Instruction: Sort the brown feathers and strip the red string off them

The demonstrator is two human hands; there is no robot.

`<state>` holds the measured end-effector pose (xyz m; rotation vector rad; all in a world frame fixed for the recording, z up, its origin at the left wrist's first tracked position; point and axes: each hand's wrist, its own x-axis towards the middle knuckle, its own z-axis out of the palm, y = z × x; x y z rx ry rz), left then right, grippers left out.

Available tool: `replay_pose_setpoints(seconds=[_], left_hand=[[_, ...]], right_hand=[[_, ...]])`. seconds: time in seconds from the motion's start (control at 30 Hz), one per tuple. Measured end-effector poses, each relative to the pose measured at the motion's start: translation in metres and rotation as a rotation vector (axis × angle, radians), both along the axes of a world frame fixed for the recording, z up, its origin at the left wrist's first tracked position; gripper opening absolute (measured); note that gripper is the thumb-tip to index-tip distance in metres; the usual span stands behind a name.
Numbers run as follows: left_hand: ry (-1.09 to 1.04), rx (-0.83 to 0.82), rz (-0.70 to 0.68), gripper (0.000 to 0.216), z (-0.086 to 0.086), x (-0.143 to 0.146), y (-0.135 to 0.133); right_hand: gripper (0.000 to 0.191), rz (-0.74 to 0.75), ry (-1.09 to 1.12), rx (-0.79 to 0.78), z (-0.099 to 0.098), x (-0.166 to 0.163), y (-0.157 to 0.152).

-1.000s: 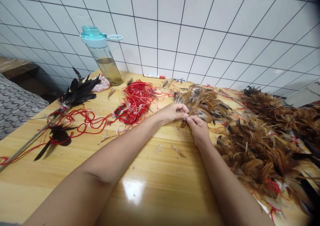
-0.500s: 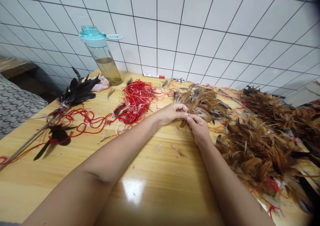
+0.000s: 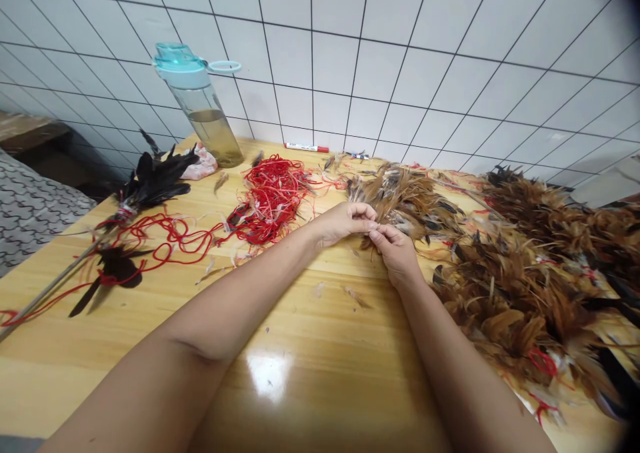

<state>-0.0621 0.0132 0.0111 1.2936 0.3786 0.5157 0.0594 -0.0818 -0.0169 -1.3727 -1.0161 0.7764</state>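
Two hands point(image 3: 345, 223) point(image 3: 399, 254) pinch feathers point(image 3: 411, 198); bottle point(image 3: 196, 83) holds liquid point(image 3: 218, 139).

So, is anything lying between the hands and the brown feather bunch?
Nothing visible. The left hand and the right hand both pinch the brown feather bunch at its near end.

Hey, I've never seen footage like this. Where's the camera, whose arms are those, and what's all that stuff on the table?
No machine here: these are a person's own bare arms, filmed by a camera worn on their head, looking forward and down. The left hand and right hand meet, fingers pinched on the quill end of a bunch of brown feathers. Below is a wooden table. On it lie a tangle of red string, black feathers bound to a stick, a water bottle, a marker by the tiled wall, and a big heap of brown feathers on the right.
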Motion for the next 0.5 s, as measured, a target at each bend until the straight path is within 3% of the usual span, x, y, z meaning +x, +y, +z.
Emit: replay_pose_setpoints(seconds=[0.13, 0.27, 0.5], left_hand=[[0.016, 0.087, 0.064, 0.033, 0.005, -0.002, 0.003], [0.268, 0.424, 0.24, 0.017, 0.006, -0.008, 0.014], [0.523, 0.825, 0.12, 0.014, 0.003, -0.008, 0.012]], right_hand=[[0.023, -0.057, 0.054, 0.031, 0.001, 0.0, 0.0], [0.028, -0.127, 0.153, 0.062, 0.0, 0.002, 0.0], [0.033, -0.171, 0.133, 0.093, -0.002, 0.002, 0.001]])
